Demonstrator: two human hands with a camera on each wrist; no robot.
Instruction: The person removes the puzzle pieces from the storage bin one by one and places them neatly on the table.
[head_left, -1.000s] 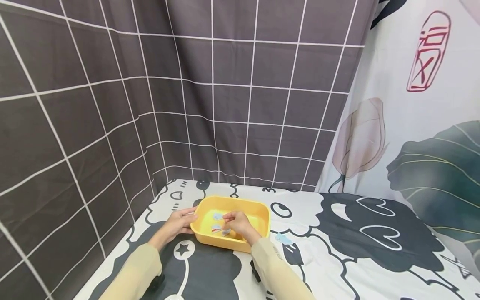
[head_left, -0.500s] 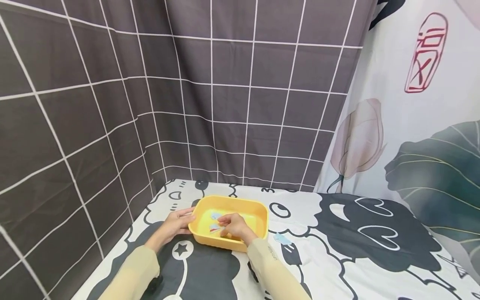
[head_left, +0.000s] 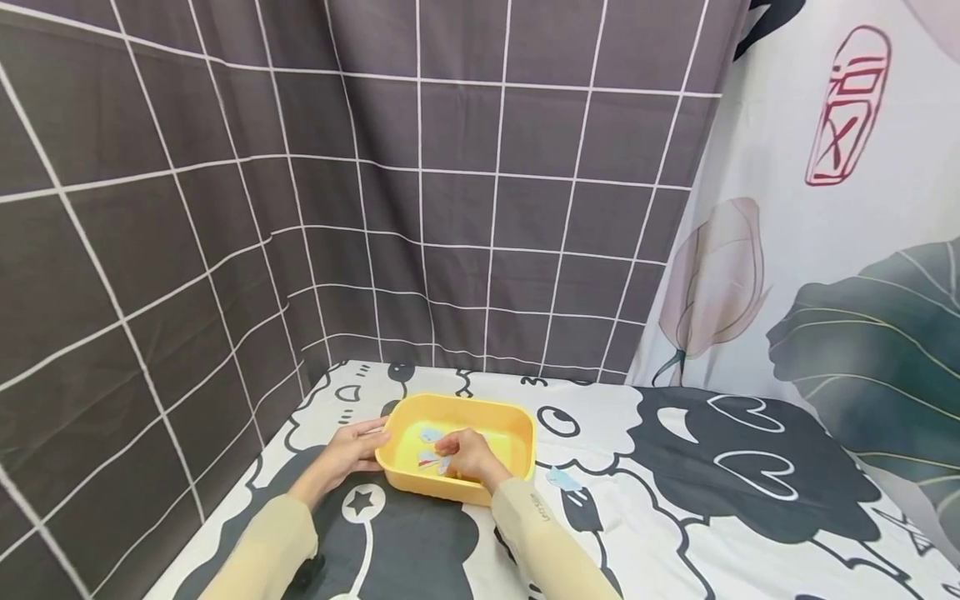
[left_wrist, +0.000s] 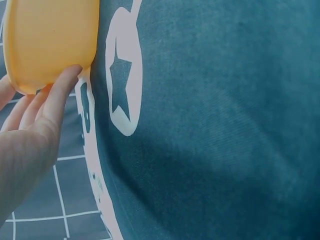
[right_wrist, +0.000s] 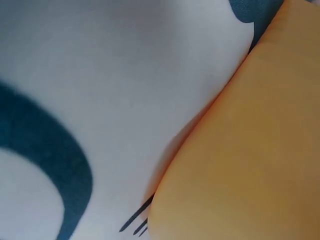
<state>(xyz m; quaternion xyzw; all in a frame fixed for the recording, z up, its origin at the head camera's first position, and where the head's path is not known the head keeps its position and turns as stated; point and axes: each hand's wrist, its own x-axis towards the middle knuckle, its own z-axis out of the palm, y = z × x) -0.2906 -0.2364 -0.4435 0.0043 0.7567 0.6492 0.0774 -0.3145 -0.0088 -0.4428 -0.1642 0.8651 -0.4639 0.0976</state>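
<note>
A yellow plastic box (head_left: 513, 425) sits on the printed cloth. My left hand (head_left: 351, 450) rests against its left end; in the left wrist view the extended fingers (left_wrist: 62, 90) lie along the box's outer wall. My right hand (head_left: 468, 455) reaches inside over the near side, fingers bent down, pinching a small pale-blue paper piece (head_left: 444, 467) low over the floor. Close to the fingertips lie a pale-blue piece (head_left: 430, 435) and one with a red mark (head_left: 427, 459). The right wrist view shows only the box's outer wall (right_wrist: 240, 150) and cloth.
To the right of the box another light-blue piece (head_left: 563, 479) lies on the cloth (head_left: 645, 517). Dark gridded curtains (head_left: 457, 208) stand behind and to the left. A white floral curtain (head_left: 795, 250) hangs on the right. A dark object partly shows beneath the right sleeve (head_left: 528, 517).
My right hand has shifted slightly left and lower inside the box with the paper piece. The left hand stays against the box's end. The whole view has drifted a little.
</note>
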